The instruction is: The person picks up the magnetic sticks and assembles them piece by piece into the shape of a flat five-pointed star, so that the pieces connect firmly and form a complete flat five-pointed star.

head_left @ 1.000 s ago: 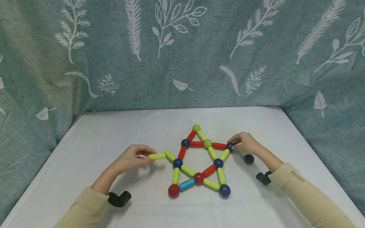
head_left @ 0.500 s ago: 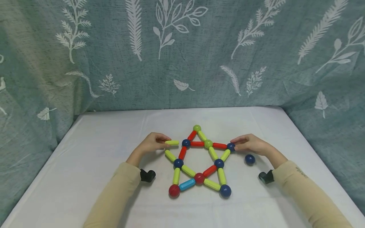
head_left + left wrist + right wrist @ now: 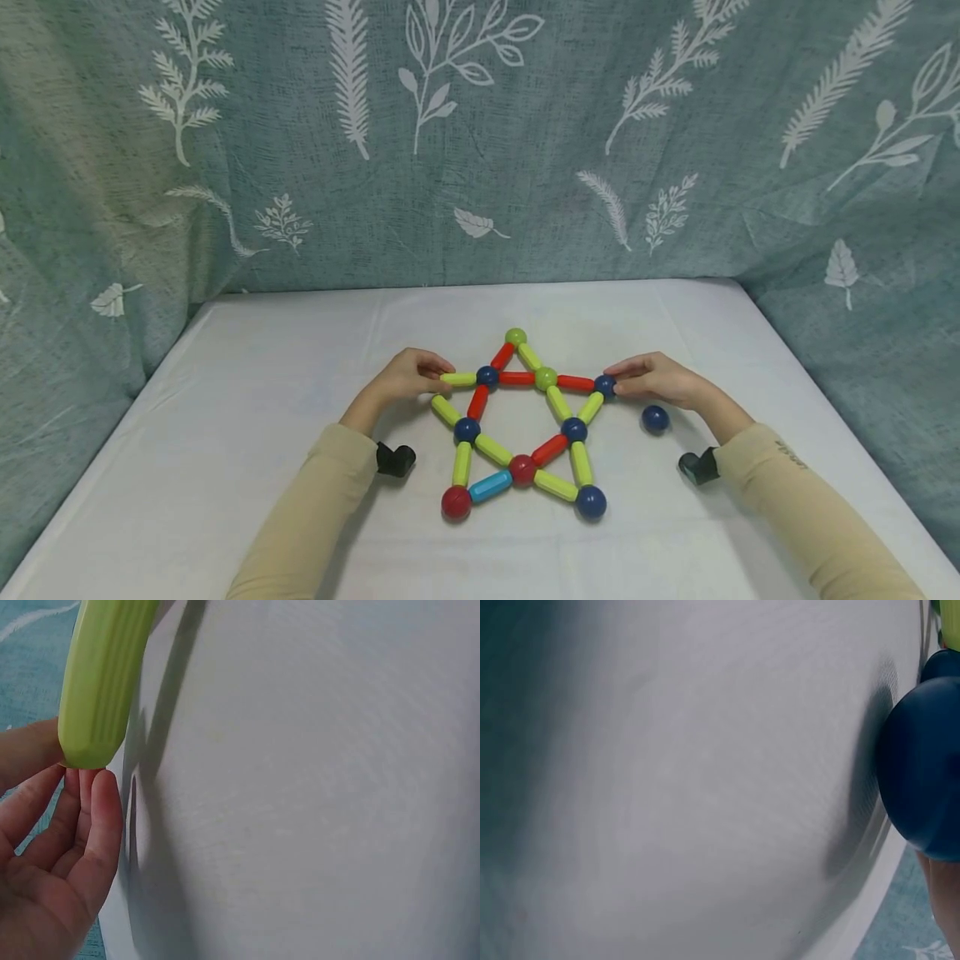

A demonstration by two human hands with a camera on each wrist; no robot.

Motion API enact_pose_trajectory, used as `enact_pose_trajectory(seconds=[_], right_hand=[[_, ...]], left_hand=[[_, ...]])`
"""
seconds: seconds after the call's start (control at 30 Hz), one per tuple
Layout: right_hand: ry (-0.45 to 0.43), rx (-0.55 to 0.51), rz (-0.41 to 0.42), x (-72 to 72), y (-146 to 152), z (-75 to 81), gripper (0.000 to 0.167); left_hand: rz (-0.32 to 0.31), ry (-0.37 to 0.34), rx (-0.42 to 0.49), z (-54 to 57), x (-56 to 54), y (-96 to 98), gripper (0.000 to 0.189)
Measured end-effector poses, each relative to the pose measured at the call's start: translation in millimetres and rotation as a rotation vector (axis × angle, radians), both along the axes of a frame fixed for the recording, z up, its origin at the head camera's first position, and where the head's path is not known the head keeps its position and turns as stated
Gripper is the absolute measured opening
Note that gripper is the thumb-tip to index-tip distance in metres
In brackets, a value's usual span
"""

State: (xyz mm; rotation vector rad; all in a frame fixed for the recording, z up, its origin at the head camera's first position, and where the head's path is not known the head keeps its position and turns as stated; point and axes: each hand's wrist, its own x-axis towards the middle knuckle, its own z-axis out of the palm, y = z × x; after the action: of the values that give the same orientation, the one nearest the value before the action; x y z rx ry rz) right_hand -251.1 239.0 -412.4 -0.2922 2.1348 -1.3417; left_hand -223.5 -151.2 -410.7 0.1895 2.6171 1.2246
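Observation:
My left hand [image 3: 408, 375] pinches the outer end of a yellow-green magnetic rod [image 3: 458, 379]. That rod's other end meets a dark blue ball [image 3: 487, 377] at the upper left of a flat star-shaped frame of rods and balls. In the left wrist view the rod [image 3: 105, 682] rises from between thumb and fingers. At the frame's right tip, my right hand [image 3: 656, 379] holds another dark blue ball [image 3: 604, 386] with thumb and fingers. A second yellow-green rod [image 3: 446, 410] sticks out from the left blue ball [image 3: 467, 430], its outer end free.
A loose dark blue ball [image 3: 655, 419] lies below my right hand and looks large in the right wrist view. A red ball [image 3: 456, 502] and a blue ball [image 3: 591, 502] form the frame's near corners. White cloth [image 3: 262, 358] covers the table; a green leaf-patterned curtain [image 3: 480, 125] hangs behind.
My left hand has carried the yellow-green rod up and to the right, from near the lower left rod to the upper left blue ball, which it now touches. The right hand stays at its ball.

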Motion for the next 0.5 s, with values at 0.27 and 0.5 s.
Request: enact_pose_trajectory(seconds=[0.27,0.5], right_hand=[[-0.002,-0.002,-0.005,0.6,0.2,1.9,0.048],[0.007,-0.003,0.022,1.1,-0.3,2.0,0.049]], left_hand=[[0.011,-0.004,-0.016,-2.5,1.7,-1.3,0.027],[0.076,0.029,-0.031,3.0,9.8,-3.2,0.031]])
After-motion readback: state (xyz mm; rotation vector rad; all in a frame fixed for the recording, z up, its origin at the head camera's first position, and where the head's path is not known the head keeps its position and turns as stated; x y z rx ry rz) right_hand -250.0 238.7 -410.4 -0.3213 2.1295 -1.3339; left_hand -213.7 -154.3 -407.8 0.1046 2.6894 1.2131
